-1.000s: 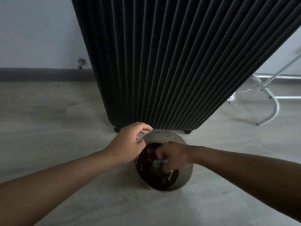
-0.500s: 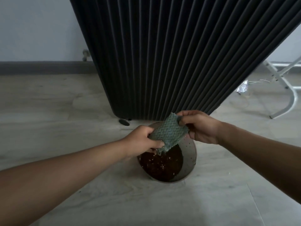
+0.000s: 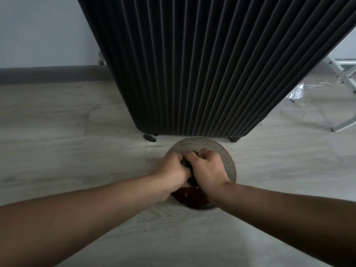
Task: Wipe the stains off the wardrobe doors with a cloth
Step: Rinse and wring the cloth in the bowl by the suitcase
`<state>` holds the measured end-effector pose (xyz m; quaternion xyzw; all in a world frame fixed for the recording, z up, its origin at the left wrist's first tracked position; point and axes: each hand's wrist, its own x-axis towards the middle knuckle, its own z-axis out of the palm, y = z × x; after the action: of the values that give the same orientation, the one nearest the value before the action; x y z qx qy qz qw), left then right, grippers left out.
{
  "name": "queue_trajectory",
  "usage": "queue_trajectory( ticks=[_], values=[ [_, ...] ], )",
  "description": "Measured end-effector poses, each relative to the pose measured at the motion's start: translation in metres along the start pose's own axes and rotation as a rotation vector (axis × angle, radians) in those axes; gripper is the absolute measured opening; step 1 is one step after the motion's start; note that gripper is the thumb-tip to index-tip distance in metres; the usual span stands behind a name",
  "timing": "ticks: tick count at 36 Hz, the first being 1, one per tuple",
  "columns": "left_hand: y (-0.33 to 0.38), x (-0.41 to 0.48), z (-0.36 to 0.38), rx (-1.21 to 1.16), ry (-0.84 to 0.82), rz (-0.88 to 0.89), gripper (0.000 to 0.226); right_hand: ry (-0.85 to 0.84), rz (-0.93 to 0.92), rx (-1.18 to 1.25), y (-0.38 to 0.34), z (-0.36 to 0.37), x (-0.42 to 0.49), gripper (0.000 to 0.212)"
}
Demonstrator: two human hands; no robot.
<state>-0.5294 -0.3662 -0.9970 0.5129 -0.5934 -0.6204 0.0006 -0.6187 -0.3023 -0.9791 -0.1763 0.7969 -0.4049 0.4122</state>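
Nearest me, both forearms run in over the floor (image 3: 57, 151) and meet above the bowl (image 3: 232, 164). Left hand (image 3: 171, 170) and right hand (image 3: 209, 168) are fisted knuckle to knuckle, fingers curled tight round the cloth (image 3: 186, 163). Only a dark scrap of it shows in the gap between them; the rest is buried in the grip. I read that as a wring: two fists side by side is how you twist water out, and doing it right over the bowl drops the runoff back in, not on the floor. Dark brown liquid (image 3: 190, 197) sits in the near side of the bowl under my wrists. There are specks up the far inner wall, dirt or glaze, can't tell. Bowl sits just in front of the wardrobe doors (image 3: 192, 64), near the front foot (image 3: 149, 137) off its far left, so the rinse point is within reach of the work. Doors are dark and ribbed top to bottom; too dim to read any stains. Cloth is clear of the doors, so no wiping at this moment. Next call: damp, not dripping, or it streaks down the grooves. Far right of the bowl, well apart, a white rack (image 3: 342, 75). Far left, a pale wall (image 3: 38, 31) with a grey skirting board (image 3: 48, 74).
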Motion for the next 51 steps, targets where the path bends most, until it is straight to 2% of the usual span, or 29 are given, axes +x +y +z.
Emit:
queue_trajectory(
  ticks=[2,6,11,18,23,27,32,33,37,41,45,51],
  values=[
    [0.002,-0.003,0.002,0.053,0.027,0.025,0.016,0.091,-0.046,-0.058,0.001,0.007,0.001,0.024],
    [0.006,-0.007,-0.005,0.019,-0.069,0.038,0.026,0.019,-0.013,-0.010,0.001,0.015,0.011,0.023],
    [0.001,-0.009,-0.011,-0.031,-0.174,0.007,0.038,0.004,0.058,-0.087,0.005,0.020,0.023,0.036],
    [-0.004,-0.009,-0.009,0.020,-0.158,-0.009,0.013,-0.053,0.113,-0.267,0.010,0.023,0.032,0.037],
    [0.001,-0.010,-0.013,0.038,-0.158,0.002,0.012,-0.113,0.046,-0.344,0.013,0.017,0.040,0.034],
    [0.002,-0.014,-0.016,0.091,-0.193,0.015,0.008,-0.122,0.044,-0.270,0.019,0.011,0.042,0.031],
    [0.014,-0.016,-0.026,0.185,-0.218,0.121,0.008,-0.161,0.116,0.009,0.013,0.007,0.041,0.041],
    [0.016,-0.018,-0.026,0.190,-0.241,0.138,0.008,-0.172,0.176,0.118,0.014,0.003,0.041,0.041],
    [0.025,-0.019,-0.037,0.188,-0.328,0.193,0.010,-0.259,0.301,0.389,0.009,-0.008,0.038,0.039],
    [0.035,-0.018,-0.054,0.231,-0.395,0.180,0.016,-0.416,0.339,0.459,0.012,-0.026,0.033,0.039],
    [0.028,-0.011,-0.062,0.265,-0.262,0.208,0.015,-0.578,0.244,0.472,0.010,-0.052,0.036,0.036],
    [0.024,0.000,-0.048,0.024,-0.082,0.115,0.029,-0.746,0.125,0.292,-0.006,-0.063,0.044,0.034]
  ],
)
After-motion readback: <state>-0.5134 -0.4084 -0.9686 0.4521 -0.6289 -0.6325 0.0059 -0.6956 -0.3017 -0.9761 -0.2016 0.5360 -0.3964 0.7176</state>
